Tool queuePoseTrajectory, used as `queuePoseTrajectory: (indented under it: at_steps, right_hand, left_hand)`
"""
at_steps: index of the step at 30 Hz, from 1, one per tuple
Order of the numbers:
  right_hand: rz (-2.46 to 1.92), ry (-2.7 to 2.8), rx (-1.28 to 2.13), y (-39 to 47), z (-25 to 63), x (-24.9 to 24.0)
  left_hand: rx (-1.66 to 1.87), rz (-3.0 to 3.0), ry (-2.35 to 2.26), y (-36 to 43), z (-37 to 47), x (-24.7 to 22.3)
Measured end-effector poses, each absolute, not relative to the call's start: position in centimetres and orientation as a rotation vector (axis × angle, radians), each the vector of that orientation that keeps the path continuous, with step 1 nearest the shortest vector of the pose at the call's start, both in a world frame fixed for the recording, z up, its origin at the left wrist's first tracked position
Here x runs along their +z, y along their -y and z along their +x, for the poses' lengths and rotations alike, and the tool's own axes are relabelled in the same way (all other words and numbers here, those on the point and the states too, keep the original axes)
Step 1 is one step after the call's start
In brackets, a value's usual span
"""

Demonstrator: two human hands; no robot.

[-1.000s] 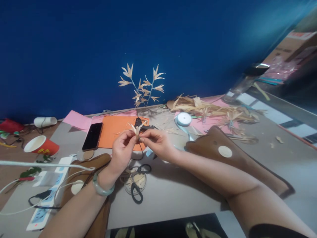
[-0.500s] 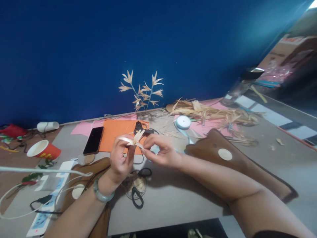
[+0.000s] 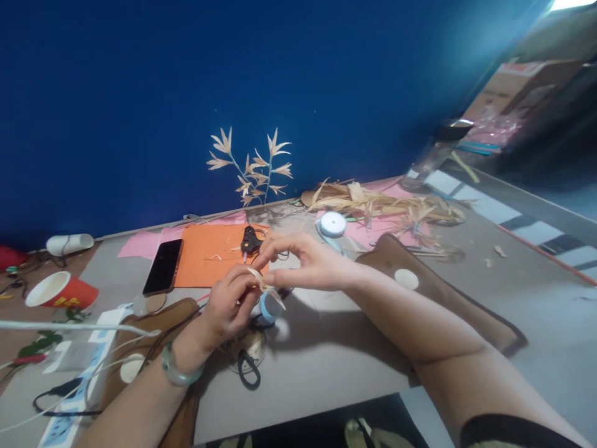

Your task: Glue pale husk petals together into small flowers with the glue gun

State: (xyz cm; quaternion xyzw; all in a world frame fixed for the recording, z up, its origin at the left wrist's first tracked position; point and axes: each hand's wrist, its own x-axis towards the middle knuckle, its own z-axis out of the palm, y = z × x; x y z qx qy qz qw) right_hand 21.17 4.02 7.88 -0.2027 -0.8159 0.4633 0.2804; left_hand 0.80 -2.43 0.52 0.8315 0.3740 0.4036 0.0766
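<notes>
A small pale dried-husk flower (image 3: 270, 291) is pinched between my hands above the table. My left hand (image 3: 232, 300), with a jade bangle on its wrist, has its fingers closed on the flower's base. From the right, my right hand (image 3: 308, 264) touches the flower with thumb and finger. Just below them is a small blue roll (image 3: 269, 307), partly covered by the flower. Black-handled scissors (image 3: 249, 371) lie beneath my hands. Behind, a branch with several similar husk flowers (image 3: 255, 177) stands against the blue wall.
An orange sheet (image 3: 205, 252) bears a black glue gun (image 3: 252, 240); a phone (image 3: 163, 266) lies at its left edge. Further left are a red paper cup (image 3: 77, 292) and a power strip (image 3: 100, 348). A white ribbon spool (image 3: 333, 224), dried husks (image 3: 373, 202) and a brown cushion (image 3: 438, 295) sit right.
The flower has turned so its petals point down and right. My right hand has moved over it, nearer my left fingers. The whole view has shifted, with things appearing further left.
</notes>
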Motion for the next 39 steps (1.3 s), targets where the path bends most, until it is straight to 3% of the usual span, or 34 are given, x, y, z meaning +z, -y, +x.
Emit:
queuePoseTrajectory:
  at_steps: [15, 29, 39]
  right_hand:
    - [-0.777, 1.838, 1.301, -3.6, 19.4, 6.1]
    - [-0.845, 1.942, 1.260, -3.5, 19.4, 6.7]
    - [-0.769, 1.616, 1.469, -5.1, 18.5, 4.1]
  left_hand:
    - [1.355, 2.448, -1.153, 2.3, 0.8, 0.9]
    - [1.321, 2.205, -1.199, 1.6, 0.2, 0.4]
    - [1.396, 1.499, -1.175, 0.8, 0.4, 0.0]
